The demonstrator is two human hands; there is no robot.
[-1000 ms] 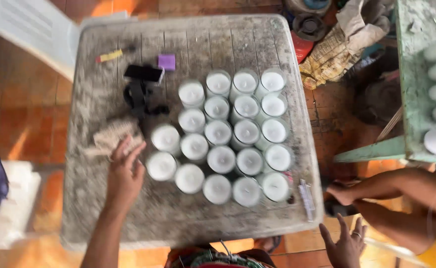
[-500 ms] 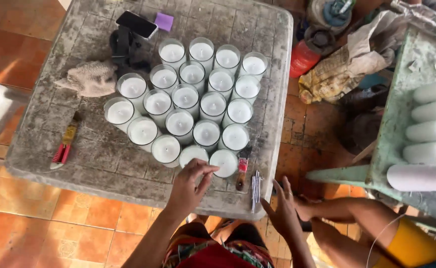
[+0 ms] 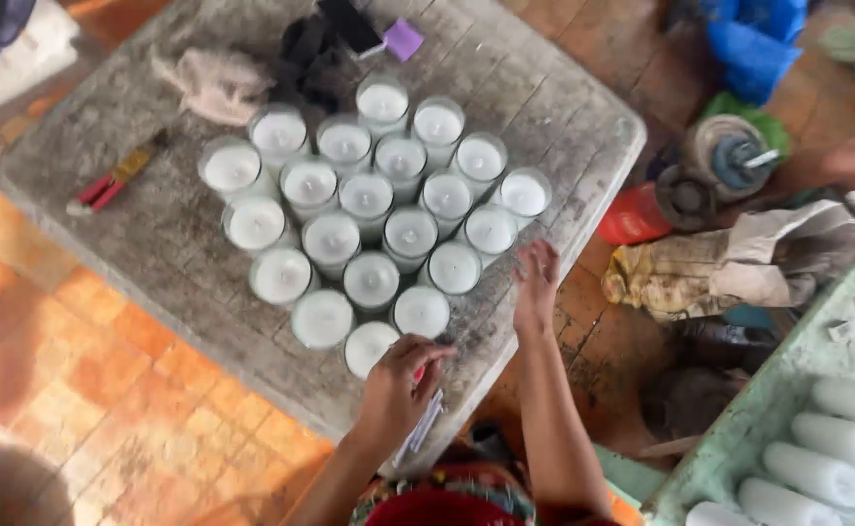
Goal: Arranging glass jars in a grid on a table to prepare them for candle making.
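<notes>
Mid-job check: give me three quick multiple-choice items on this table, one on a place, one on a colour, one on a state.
1. Where is the small purple square block?
A. At the table's far edge, beside the flat black phone
B. Among the jars
C. On the tiled floor

2. What colour is the wax in the clear glass jars?
A. Red
B. White
C. Green

3. How is the person's right hand?
A. Closed round a jar
B. Raised, gripping a cloth
C. Open, fingers down on the weathered grey table near its edge

Answers:
1 A: the block lies next to the phone, past the jar cluster.
2 B: every jar top shows white.
3 C: the fingers lie spread on the tabletop and hold nothing.
</notes>
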